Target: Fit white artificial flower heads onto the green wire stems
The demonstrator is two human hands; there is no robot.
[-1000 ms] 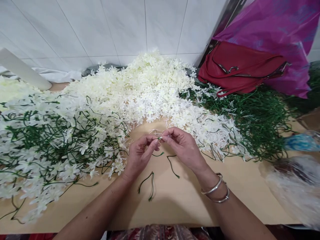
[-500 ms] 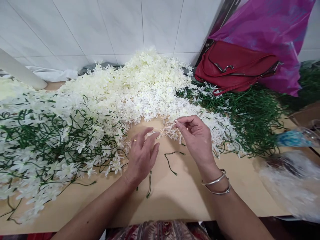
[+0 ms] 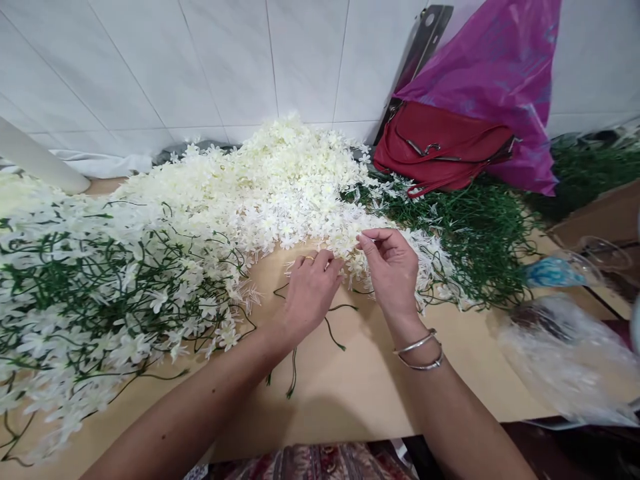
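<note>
My right hand point(image 3: 395, 270), a bangle on its wrist, is pinched at thumb and forefinger over the front edge of the white artificial flowers point(image 3: 295, 180). A tiny pale bit shows at its fingertips, too small to name. Beside it my left hand point(image 3: 313, 287) is palm down with curled fingers, its tips at the loose white flower pieces on the table; whatever they grip is hidden. Below the hands lie thin green plastic stems point(image 3: 336, 333). To the left spreads a heap of white flowers on green stems point(image 3: 135, 287).
A pile of bare green stems point(image 3: 493, 233) lies at the right, below a red handbag point(image 3: 440, 143) and a purple plastic bag point(image 3: 500, 87). Clear plastic wrapping point(image 3: 570, 360) sits on the table's right edge. A white pole point(image 3: 40, 157) stands at the back left.
My left hand has moved right and forward, closer to my right hand, and its fingers have curled down. My right hand keeps its pinch. The view has shifted slightly to the right.
</note>
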